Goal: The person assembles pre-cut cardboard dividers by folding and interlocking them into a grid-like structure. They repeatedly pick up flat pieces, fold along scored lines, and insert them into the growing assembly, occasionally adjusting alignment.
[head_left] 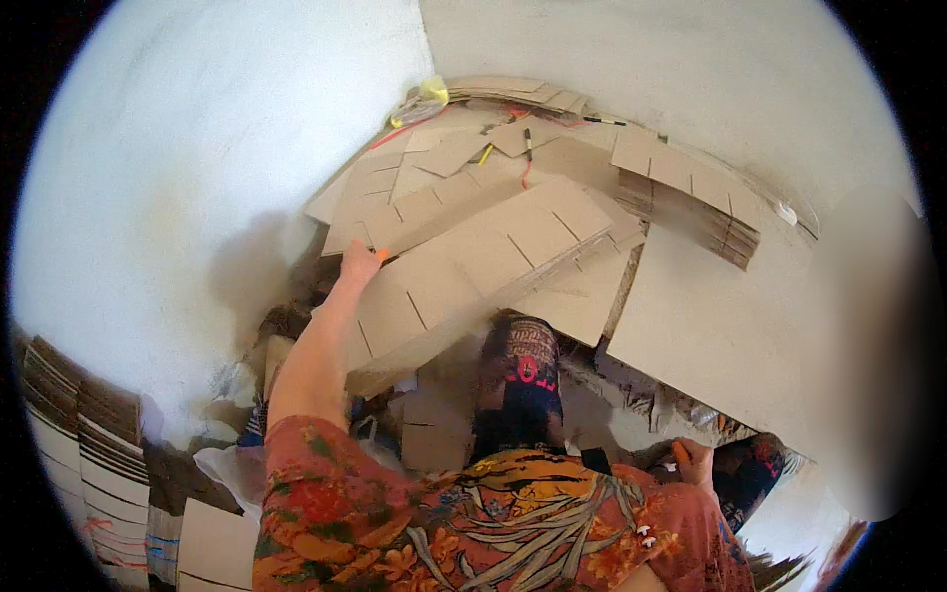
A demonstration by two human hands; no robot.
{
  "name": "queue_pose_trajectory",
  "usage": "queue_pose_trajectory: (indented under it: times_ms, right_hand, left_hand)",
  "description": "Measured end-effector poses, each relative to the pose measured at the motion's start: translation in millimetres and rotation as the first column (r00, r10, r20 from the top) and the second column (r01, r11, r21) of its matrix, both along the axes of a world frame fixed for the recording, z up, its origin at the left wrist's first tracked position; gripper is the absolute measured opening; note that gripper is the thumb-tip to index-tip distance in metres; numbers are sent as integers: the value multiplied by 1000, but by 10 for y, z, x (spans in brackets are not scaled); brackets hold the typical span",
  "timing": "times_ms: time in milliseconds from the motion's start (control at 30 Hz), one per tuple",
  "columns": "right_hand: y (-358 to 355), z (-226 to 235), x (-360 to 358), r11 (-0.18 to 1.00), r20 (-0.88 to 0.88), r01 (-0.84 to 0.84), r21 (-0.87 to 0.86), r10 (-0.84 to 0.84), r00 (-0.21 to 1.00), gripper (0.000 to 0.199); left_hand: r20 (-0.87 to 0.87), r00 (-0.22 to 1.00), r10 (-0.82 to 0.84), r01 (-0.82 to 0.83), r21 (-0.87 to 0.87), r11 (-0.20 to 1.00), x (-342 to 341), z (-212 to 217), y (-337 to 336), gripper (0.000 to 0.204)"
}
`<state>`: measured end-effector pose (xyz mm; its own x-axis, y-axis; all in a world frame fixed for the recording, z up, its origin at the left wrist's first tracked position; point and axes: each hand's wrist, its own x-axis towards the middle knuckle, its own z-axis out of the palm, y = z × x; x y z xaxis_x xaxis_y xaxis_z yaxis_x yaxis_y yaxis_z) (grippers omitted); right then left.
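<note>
Cardboard sheet (473,276), long, tan and cut with slots along its edges, lies slanted across a heap of similar sheets in front of me, its long axis running from lower left up to upper right. My left hand (359,262) is stretched out and grips the sheet's upper left edge, fingers curled over the rim. My right hand (693,460) is low by my hip, well apart from the sheet, so the left is clearly the nearer one; it seems closed around something orange, though I cannot tell what. From the left hand the sheet extends rightward and toward my body, over my knee (523,370) in dark patterned fabric. Beyond it, a thick stack (691,202) of slotted pieces sits at upper right, and a large plain board (720,335) lies to the right. A yellowish plastic bag (424,102) rests at the far corner against the white wall (197,178). Bundled flat cartons (89,444), brown and white, stand edgewise at lower left. I see no readable labels or signs.
</note>
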<state>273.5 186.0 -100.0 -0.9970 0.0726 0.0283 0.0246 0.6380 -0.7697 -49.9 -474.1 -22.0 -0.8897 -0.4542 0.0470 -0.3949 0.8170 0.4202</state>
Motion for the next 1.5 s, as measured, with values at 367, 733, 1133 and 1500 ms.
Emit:
queue_pose_trajectory:
  times_ms: [367, 733, 1133, 1500]
  right_hand:
    - [1, -290, -108, 997, 37, 30, -71, -27, 999, 13]
    - [46, -378, -168, 997, 175, -62, 41, 54, 983, 16]
    - [19, -384, -188, 997, 249, -53, 49, 40, 968, 23]
    - [-211, -5, -290, 980, 192, -152, 125, 126, 973, 13]
  left_hand:
    - [-131, 948, 290, 3, 915, 403, -334, -226, -173, 10]
    - [16, 717, 697, -144, 981, 127, -203, -271, -515, 23]
    - [45, 717, 695, -15, 999, -48, -619, -726, -885, 52]
    - [-538, 595, 597, 155, 806, 572, -203, 372, -483, 33]
